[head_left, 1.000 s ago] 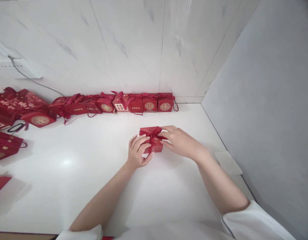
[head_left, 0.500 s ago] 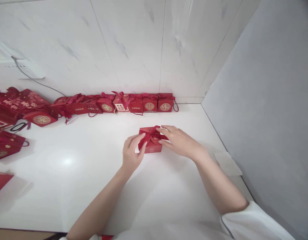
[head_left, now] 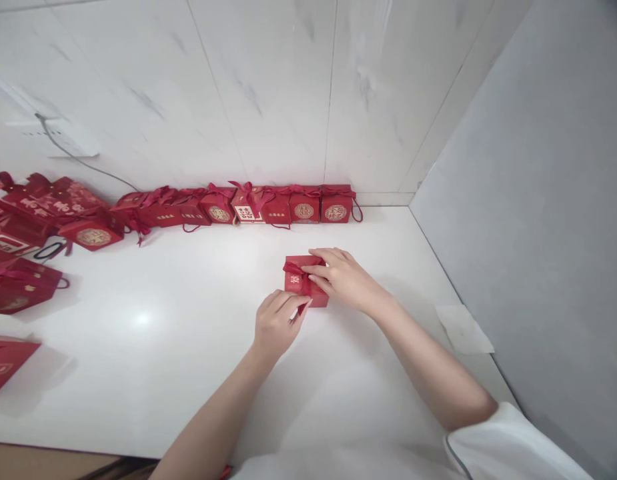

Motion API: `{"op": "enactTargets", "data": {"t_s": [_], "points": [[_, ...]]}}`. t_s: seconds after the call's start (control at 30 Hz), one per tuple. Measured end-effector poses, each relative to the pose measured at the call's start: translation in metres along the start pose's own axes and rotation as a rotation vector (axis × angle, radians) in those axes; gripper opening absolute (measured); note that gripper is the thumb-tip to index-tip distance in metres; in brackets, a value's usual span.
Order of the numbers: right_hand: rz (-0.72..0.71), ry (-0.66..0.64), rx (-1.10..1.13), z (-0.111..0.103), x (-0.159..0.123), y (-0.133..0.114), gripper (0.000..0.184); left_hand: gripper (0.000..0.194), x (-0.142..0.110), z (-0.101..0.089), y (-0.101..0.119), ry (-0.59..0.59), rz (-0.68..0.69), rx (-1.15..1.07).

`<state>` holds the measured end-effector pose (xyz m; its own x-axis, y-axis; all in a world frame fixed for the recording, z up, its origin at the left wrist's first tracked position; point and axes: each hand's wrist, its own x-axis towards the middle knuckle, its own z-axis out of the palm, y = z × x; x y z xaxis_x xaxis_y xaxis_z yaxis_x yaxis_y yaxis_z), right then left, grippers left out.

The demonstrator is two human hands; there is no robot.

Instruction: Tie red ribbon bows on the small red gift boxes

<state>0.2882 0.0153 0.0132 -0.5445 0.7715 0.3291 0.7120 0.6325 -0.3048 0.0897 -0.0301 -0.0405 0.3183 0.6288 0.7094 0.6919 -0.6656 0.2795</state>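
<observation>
A small red gift box (head_left: 320, 300) with gold print stands on the white table in front of me. Across its top runs a dark red ribbon (head_left: 292, 268), gathered into a knot or bow that my fingers partly cover. My left hand (head_left: 277, 325) is at the box's near left corner, thumb and forefinger closed on a ribbon end. From the right, my right hand (head_left: 344, 279) reaches over the top, its fingertips closed on the ribbon near the middle.
Along the wall stands a row of red gift boxes (head_left: 304, 212) with ribbons. More red boxes (head_left: 23, 283) crowd the left, near black-handled scissors (head_left: 49, 251). A white paper (head_left: 464, 329) lies at the right edge. A grey cable (head_left: 83, 163) hangs down the wall.
My left hand has moved from the box's left side down to its near edge, drawing a ribbon end toward me. My right hand has shifted slightly left over the top.
</observation>
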Motion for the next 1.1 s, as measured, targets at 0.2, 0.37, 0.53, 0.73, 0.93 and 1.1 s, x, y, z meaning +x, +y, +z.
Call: {"op": "enactTargets", "data": {"t_s": [0.2, 0.37, 0.53, 0.73, 0.93, 1.1], "points": [[0.049, -0.029, 0.066, 0.006, 0.002, 0.011, 0.034, 0.009, 0.002, -0.005, -0.007, -0.025, 0.074, 0.050], [0.061, -0.038, 0.132, 0.003, 0.002, 0.012, 0.033, 0.010, 0.001, -0.006, -0.020, -0.029, 0.083, 0.108], [0.138, -0.104, 0.184, -0.008, -0.004, 0.005, 0.078, 0.012, 0.000, -0.005, -0.032, -0.077, 0.010, 0.089], [0.256, -0.146, 0.135, -0.003, -0.005, -0.001, 0.108, 0.012, -0.004, -0.002, -0.037, -0.301, -0.089, -0.002], [0.027, 0.016, 0.073, -0.008, -0.001, -0.001, 0.097, 0.021, -0.012, -0.004, -0.075, -0.303, -0.618, -0.308], [-0.104, 0.047, 0.210, -0.009, -0.001, -0.007, 0.096, 0.059, -0.003, -0.015, -0.083, -0.194, -0.739, -0.701]]}}
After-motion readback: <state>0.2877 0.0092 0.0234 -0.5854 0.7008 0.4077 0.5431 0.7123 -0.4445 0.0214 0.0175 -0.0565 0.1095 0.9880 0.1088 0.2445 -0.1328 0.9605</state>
